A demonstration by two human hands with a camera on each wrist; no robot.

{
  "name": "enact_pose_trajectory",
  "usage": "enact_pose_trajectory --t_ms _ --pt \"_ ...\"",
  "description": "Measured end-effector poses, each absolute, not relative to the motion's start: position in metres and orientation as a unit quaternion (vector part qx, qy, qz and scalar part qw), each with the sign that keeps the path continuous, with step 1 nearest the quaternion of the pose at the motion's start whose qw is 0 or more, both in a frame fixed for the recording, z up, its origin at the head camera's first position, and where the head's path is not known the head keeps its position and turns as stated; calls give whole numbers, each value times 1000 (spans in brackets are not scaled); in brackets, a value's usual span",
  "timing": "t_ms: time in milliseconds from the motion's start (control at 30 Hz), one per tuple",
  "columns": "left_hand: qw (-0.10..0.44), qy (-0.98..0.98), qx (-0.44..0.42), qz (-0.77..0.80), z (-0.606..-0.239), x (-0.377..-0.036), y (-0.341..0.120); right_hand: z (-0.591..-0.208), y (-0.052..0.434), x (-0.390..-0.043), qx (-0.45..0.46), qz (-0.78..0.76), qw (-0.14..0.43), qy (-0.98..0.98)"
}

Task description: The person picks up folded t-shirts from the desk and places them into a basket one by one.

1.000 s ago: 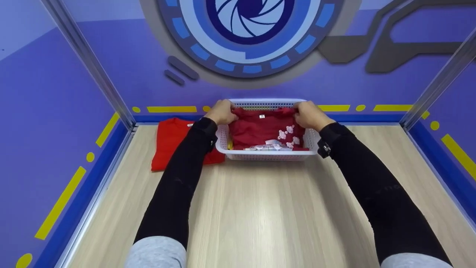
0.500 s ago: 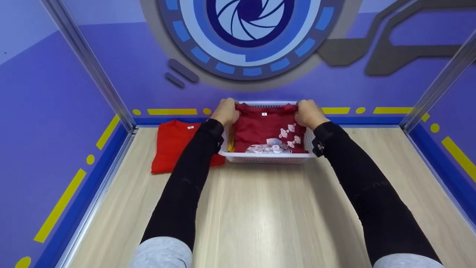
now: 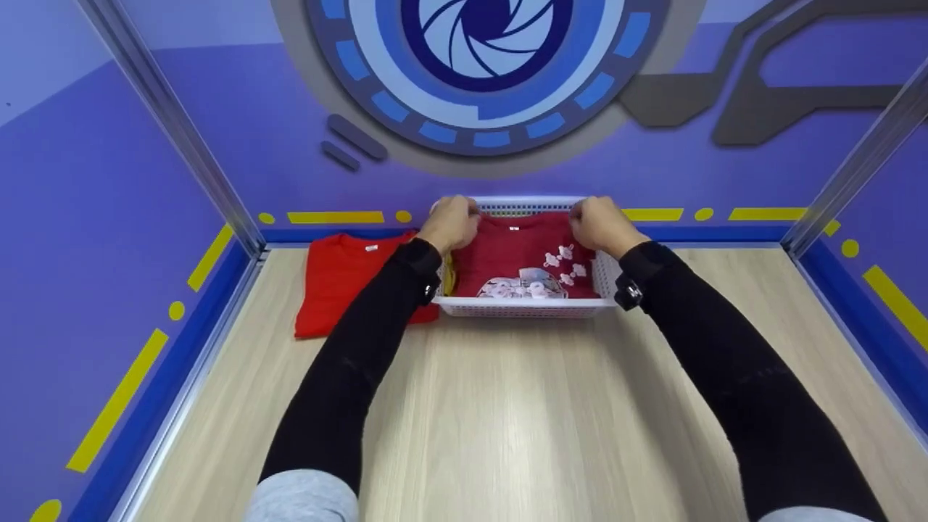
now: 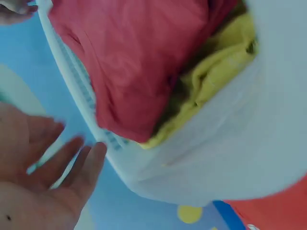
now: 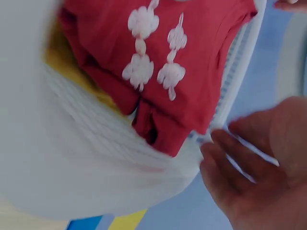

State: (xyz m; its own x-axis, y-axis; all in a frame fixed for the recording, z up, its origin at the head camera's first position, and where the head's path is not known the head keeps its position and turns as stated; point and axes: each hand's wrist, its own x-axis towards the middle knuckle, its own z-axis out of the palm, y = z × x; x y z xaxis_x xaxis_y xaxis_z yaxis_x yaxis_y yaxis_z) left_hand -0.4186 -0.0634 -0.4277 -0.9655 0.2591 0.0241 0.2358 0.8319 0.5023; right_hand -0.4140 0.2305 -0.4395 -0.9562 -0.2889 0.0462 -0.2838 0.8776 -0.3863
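A white mesh basket stands against the back wall. A dark red shirt with white flower prints lies folded in it, over a yellow cloth. My left hand is at the basket's far left corner. In the left wrist view its fingers are straight, beside the rim and off the shirt. My right hand is at the far right corner. In the right wrist view its fingers are loosely spread next to the rim, holding nothing.
A folded bright red shirt lies on the wooden table, left of the basket and partly under my left forearm. Purple walls with metal posts close in the back and both sides.
Both hands pinched the dark red shirt's top corners and laid it down into the basket. They have now let go and sit at the far rim.
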Motion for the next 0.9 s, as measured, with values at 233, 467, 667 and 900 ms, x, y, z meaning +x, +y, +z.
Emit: enact_pose_trajectory --t_ms 233,467,667,900 --pt "147 926 271 219 -430 -371 -46 -446 217 -381 -234 -176 196 936" --pt "207 916 281 196 -445 -350 -35 -461 211 -367 -270 -142 192 933" --pt "220 923 260 181 -450 -339 -35 -466 208 -361 -252 -140 181 940" --pt "43 941 276 189 -444 -313 -63 -451 212 -336 -258 -231 52 937"
